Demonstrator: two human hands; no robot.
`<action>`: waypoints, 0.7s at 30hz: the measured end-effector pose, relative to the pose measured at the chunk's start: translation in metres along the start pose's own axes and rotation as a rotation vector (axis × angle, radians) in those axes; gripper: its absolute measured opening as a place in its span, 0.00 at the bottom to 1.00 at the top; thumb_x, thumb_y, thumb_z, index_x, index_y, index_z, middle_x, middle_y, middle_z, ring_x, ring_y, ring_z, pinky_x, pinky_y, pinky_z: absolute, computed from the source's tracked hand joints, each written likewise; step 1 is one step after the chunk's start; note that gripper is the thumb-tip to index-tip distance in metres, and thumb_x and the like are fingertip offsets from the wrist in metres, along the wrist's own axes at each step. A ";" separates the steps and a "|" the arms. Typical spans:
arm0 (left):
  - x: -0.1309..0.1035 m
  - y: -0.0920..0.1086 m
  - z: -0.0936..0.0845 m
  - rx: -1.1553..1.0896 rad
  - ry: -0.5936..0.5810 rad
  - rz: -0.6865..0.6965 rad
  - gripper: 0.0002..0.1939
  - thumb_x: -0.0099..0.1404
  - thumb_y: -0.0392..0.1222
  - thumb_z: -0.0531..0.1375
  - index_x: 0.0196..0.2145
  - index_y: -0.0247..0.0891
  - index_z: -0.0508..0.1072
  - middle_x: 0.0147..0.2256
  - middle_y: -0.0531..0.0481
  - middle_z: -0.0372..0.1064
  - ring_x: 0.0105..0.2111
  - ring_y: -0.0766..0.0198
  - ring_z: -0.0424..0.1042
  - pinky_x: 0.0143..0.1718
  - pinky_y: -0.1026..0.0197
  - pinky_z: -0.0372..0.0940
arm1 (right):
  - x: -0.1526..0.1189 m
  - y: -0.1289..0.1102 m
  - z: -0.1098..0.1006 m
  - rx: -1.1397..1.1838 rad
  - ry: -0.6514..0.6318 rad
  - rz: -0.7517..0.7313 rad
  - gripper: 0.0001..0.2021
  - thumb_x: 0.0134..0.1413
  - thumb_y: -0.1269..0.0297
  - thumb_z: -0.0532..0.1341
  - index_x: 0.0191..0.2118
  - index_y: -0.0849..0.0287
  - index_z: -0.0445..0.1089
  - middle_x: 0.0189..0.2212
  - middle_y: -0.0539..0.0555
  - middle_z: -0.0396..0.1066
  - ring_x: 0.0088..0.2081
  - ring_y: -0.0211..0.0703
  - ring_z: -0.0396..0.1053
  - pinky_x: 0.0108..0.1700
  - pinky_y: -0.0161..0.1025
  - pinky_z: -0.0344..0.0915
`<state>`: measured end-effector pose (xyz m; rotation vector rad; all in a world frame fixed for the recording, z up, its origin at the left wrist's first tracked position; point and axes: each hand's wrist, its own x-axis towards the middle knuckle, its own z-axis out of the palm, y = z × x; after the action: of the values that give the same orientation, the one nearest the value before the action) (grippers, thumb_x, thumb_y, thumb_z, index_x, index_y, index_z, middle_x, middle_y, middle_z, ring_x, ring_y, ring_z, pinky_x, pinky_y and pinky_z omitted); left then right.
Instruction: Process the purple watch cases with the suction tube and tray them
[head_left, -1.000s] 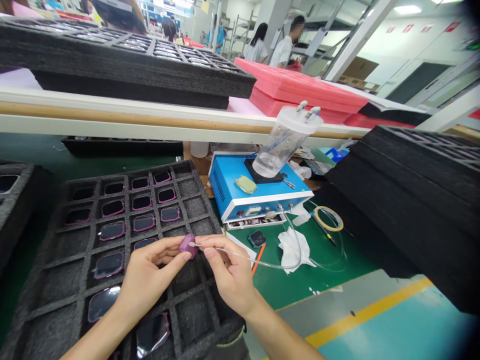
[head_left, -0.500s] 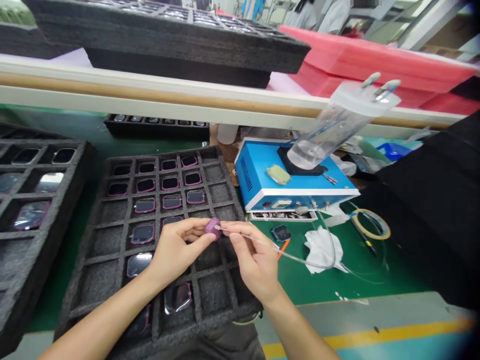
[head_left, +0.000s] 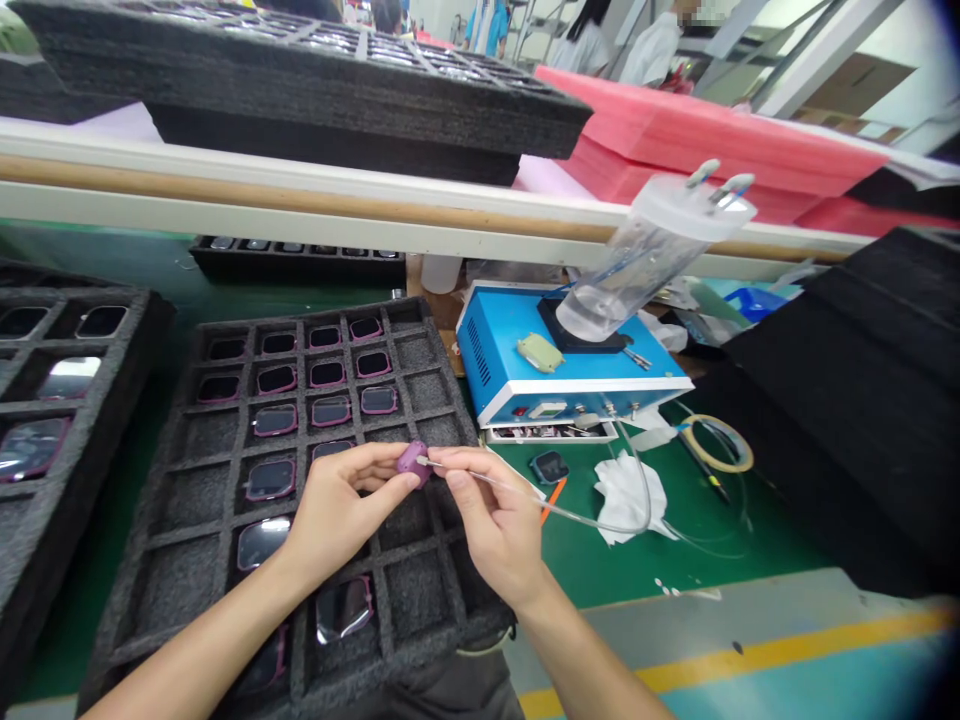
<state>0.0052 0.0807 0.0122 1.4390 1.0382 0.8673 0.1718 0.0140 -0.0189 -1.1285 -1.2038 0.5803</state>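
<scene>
My left hand (head_left: 346,505) is closed on a purple watch case (head_left: 413,461), pinched between thumb and fingers and held on edge. My right hand (head_left: 495,510) pinches the end of a thin clear tube (head_left: 555,507), whose pale tip touches the side of the case. From there the tube runs right and loops back toward the front of a blue box-shaped machine (head_left: 570,370). Both hands are above a grey foam tray (head_left: 420,600) with square compartments, several holding purple-framed watch cases with dark screens. What lies inside the closed fingers is partly hidden.
A clear cylinder (head_left: 622,270) stands on the machine beside a pale green watch case (head_left: 540,352). Right of my hands lie a dark watch case (head_left: 550,467), a crumpled white tissue (head_left: 630,497) and a tape roll (head_left: 718,443). Another foam tray (head_left: 127,400) is at left; a shelf edge (head_left: 337,205) crosses behind.
The view has shifted slightly, so most things sit a little further left. My hands keep the same hold, with the tube tip still against the watch case.
</scene>
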 end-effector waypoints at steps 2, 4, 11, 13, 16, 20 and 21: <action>0.000 0.001 0.000 0.001 0.005 -0.002 0.17 0.56 0.44 0.74 0.43 0.35 0.87 0.38 0.43 0.86 0.34 0.54 0.86 0.38 0.58 0.81 | 0.001 -0.001 0.000 -0.001 0.002 -0.005 0.08 0.70 0.66 0.63 0.45 0.52 0.81 0.43 0.54 0.84 0.45 0.43 0.83 0.49 0.39 0.82; 0.000 0.002 0.000 0.002 0.007 -0.007 0.17 0.56 0.44 0.73 0.43 0.35 0.87 0.38 0.43 0.86 0.34 0.54 0.86 0.39 0.58 0.81 | 0.001 -0.002 0.000 -0.004 0.002 -0.009 0.08 0.70 0.66 0.63 0.45 0.52 0.81 0.43 0.54 0.84 0.45 0.43 0.83 0.48 0.39 0.82; 0.000 0.003 0.000 -0.001 0.005 -0.011 0.17 0.56 0.45 0.74 0.42 0.35 0.87 0.38 0.43 0.86 0.34 0.53 0.86 0.39 0.56 0.81 | 0.001 -0.001 0.000 -0.002 -0.001 -0.001 0.08 0.70 0.63 0.63 0.45 0.52 0.81 0.43 0.55 0.84 0.44 0.44 0.83 0.47 0.41 0.82; 0.000 0.003 0.000 -0.003 0.009 -0.012 0.17 0.56 0.45 0.74 0.43 0.35 0.87 0.38 0.43 0.86 0.34 0.53 0.86 0.39 0.57 0.81 | 0.001 -0.001 0.000 -0.006 -0.002 -0.007 0.08 0.70 0.64 0.63 0.45 0.52 0.81 0.43 0.55 0.84 0.44 0.44 0.83 0.47 0.40 0.82; 0.000 0.002 0.000 -0.005 0.008 -0.017 0.17 0.56 0.45 0.74 0.43 0.35 0.87 0.38 0.43 0.86 0.34 0.54 0.86 0.39 0.57 0.80 | 0.002 -0.001 0.000 -0.007 -0.003 -0.012 0.08 0.70 0.65 0.63 0.45 0.52 0.80 0.43 0.54 0.84 0.45 0.44 0.83 0.48 0.40 0.82; 0.000 0.001 0.001 -0.001 -0.010 -0.026 0.19 0.56 0.46 0.73 0.44 0.34 0.86 0.39 0.42 0.86 0.35 0.53 0.86 0.40 0.57 0.80 | 0.001 0.001 0.000 0.004 -0.002 -0.013 0.08 0.70 0.66 0.63 0.46 0.51 0.80 0.43 0.54 0.84 0.45 0.42 0.83 0.48 0.39 0.82; 0.000 0.001 0.000 0.003 -0.018 -0.025 0.19 0.57 0.47 0.73 0.44 0.34 0.86 0.38 0.42 0.86 0.36 0.53 0.85 0.40 0.57 0.80 | 0.000 0.001 0.000 0.003 -0.002 -0.010 0.08 0.70 0.66 0.62 0.46 0.51 0.80 0.43 0.54 0.84 0.45 0.43 0.83 0.49 0.39 0.82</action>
<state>0.0056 0.0811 0.0129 1.4306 1.0426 0.8337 0.1717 0.0147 -0.0203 -1.1186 -1.2095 0.5759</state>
